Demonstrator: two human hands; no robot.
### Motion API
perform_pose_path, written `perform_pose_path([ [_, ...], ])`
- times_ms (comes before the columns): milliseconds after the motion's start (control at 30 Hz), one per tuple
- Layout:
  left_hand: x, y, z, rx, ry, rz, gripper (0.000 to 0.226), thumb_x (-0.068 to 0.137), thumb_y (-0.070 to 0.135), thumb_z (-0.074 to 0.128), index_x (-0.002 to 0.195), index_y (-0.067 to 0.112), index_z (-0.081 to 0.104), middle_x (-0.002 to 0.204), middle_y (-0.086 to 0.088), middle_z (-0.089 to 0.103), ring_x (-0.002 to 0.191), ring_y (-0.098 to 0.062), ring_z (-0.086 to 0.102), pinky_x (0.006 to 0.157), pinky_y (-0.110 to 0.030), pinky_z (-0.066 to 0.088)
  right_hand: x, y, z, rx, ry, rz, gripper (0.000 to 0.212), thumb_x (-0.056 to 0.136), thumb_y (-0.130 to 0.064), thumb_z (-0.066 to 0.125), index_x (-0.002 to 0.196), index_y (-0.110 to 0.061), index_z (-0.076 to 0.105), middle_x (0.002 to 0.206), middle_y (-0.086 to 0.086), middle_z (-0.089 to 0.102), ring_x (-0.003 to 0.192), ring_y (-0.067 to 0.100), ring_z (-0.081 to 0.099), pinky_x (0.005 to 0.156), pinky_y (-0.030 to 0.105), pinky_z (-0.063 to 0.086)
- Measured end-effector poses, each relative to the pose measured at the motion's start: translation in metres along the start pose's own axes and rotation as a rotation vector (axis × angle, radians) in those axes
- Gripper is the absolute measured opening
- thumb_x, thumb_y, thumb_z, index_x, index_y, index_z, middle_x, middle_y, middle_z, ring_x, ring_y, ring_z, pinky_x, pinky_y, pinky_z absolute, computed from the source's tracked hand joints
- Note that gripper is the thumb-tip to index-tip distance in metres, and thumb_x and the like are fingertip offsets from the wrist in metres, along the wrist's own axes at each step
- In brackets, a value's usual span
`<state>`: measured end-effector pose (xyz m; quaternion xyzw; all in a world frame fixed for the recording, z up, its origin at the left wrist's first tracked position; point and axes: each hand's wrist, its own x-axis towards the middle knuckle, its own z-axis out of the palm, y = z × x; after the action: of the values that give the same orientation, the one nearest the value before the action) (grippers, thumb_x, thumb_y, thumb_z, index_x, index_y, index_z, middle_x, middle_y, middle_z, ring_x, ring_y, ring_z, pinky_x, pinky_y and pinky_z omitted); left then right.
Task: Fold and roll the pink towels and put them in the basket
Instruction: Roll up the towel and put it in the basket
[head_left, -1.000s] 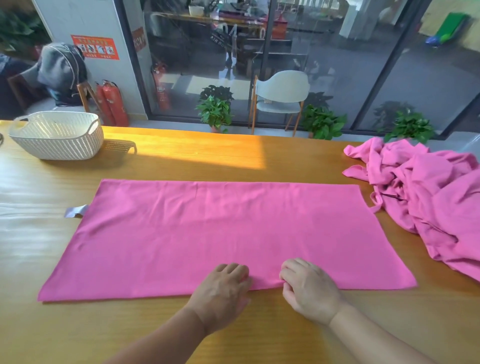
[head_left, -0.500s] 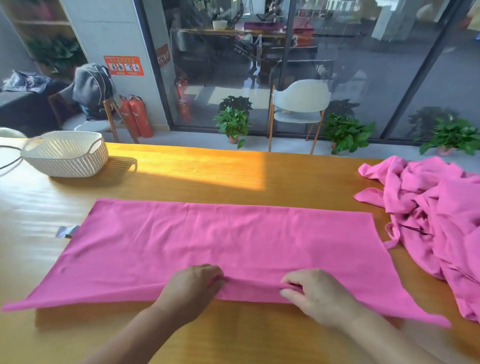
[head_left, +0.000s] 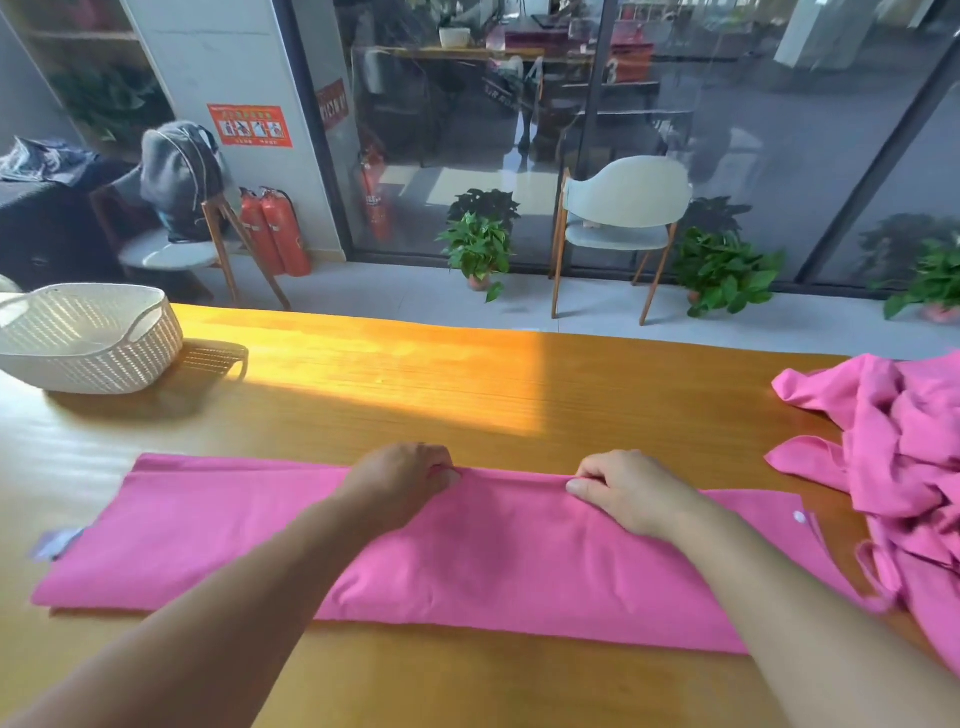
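Note:
A pink towel (head_left: 498, 566) lies across the wooden table (head_left: 415, 405), folded in half lengthwise into a long strip. My left hand (head_left: 402, 475) pinches its far edge near the middle. My right hand (head_left: 623, 491) pinches the same far edge a little to the right, thumb on top. Both forearms reach over the strip. A heap of crumpled pink towels (head_left: 904, 467) lies at the table's right end. The white woven basket (head_left: 88, 338) stands at the far left, and nothing shows inside it.
A small grey tag (head_left: 54, 543) pokes out at the towel's left end. Beyond the table's far edge are a pale chair (head_left: 623, 218), potted plants (head_left: 480, 241), red fire extinguishers (head_left: 272, 231) and a glass wall.
Both hands lifted the towel's near edge and carried it away from me onto the far edge, halving the towel's depth. The camera tilted up.

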<state>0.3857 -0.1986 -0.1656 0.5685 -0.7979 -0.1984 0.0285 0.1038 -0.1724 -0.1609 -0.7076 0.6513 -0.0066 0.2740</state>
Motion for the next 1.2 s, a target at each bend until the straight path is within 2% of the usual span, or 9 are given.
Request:
perform_pose_path([
  [133,0.018,-0.016,0.024,0.006,-0.005,0.007,0.025,0.097,0.041,0.053,0.099,0.019,0.065,0.102,0.000,0.063,0.097,-0.023,0.060,0.078,-0.034,0.046,0.019,0.015,0.014,-0.069,0.048,0.078,0.034,0.091,-0.061,0.053,0.092,-0.029,0.066,0.096,-0.009,0.067,0.094,0.019,0.060,0.073,0.030,0.042],
  [267,0.018,-0.036,0.041,-0.008,0.175,0.048,0.029,0.093,0.044,0.059,0.083,0.017,0.057,0.087,0.004,0.057,0.091,-0.019,0.053,0.073,-0.033,0.043,0.024,0.025,0.021,-0.086,0.112,0.117,0.043,0.087,-0.070,0.051,0.084,-0.029,0.061,0.084,-0.009,0.066,0.085,0.019,0.059,0.068,0.032,0.042],
  [367,0.026,-0.042,0.043,0.010,0.195,0.067,0.033,0.093,0.048,0.057,0.078,0.018,0.053,0.083,0.004,0.058,0.087,-0.020,0.056,0.070,-0.036,0.045,0.025,0.030,0.024,-0.122,0.130,0.125,0.047,0.089,-0.070,0.047,0.078,-0.025,0.056,0.076,-0.007,0.062,0.079,0.020,0.057,0.063,0.033,0.037],
  [600,0.038,-0.049,0.049,0.040,0.200,0.124,0.035,0.094,0.050,0.053,0.080,0.017,0.055,0.082,0.002,0.060,0.084,-0.024,0.061,0.067,-0.041,0.050,0.026,0.033,0.030,-0.206,0.159,0.164,0.053,0.092,-0.070,0.040,0.073,-0.022,0.050,0.068,-0.008,0.057,0.071,0.019,0.051,0.060,0.034,0.031],
  [767,0.038,-0.046,0.046,0.109,0.146,0.147,0.038,0.097,0.049,0.047,0.089,0.015,0.058,0.091,-0.001,0.061,0.092,-0.026,0.060,0.070,-0.041,0.049,0.026,0.033,0.029,-0.278,0.165,0.163,0.057,0.092,-0.071,0.038,0.067,-0.020,0.045,0.064,-0.008,0.051,0.069,0.019,0.047,0.063,0.035,0.030],
  [867,0.044,-0.043,0.043,0.137,0.064,0.127,0.039,0.099,0.050,0.041,0.092,0.014,0.056,0.098,-0.003,0.062,0.095,-0.029,0.061,0.072,-0.040,0.045,0.024,0.036,0.028,-0.321,0.131,0.158,0.058,0.094,-0.070,0.033,0.066,-0.021,0.046,0.064,-0.008,0.051,0.072,0.020,0.048,0.066,0.034,0.031],
  [967,0.056,-0.041,0.039,0.175,-0.015,0.068,0.041,0.100,0.051,0.036,0.092,0.016,0.055,0.103,-0.005,0.065,0.098,-0.030,0.062,0.073,-0.037,0.044,0.022,0.036,0.030,-0.325,0.129,0.158,0.055,0.096,-0.068,0.029,0.067,-0.023,0.042,0.067,-0.008,0.052,0.082,0.022,0.059,0.068,0.034,0.031],
  [1067,0.060,-0.041,0.042,0.214,0.008,0.078,0.042,0.099,0.055,0.033,0.091,0.020,0.056,0.104,-0.002,0.066,0.099,-0.029,0.062,0.073,-0.036,0.044,0.021,0.034,0.035,-0.370,0.130,0.171,0.053,0.097,-0.067,0.025,0.067,-0.025,0.039,0.082,-0.006,0.065,0.092,0.022,0.064,0.069,0.034,0.032],
  [1200,0.047,-0.045,0.049,0.206,0.110,0.124,0.046,0.096,0.060,0.029,0.088,0.022,0.053,0.094,0.001,0.062,0.094,-0.027,0.062,0.069,-0.038,0.048,0.016,0.034,0.034,-0.465,0.103,0.222,0.056,0.092,-0.074,0.023,0.069,-0.026,0.042,0.096,-0.005,0.069,0.101,0.021,0.064,0.073,0.036,0.033],
])
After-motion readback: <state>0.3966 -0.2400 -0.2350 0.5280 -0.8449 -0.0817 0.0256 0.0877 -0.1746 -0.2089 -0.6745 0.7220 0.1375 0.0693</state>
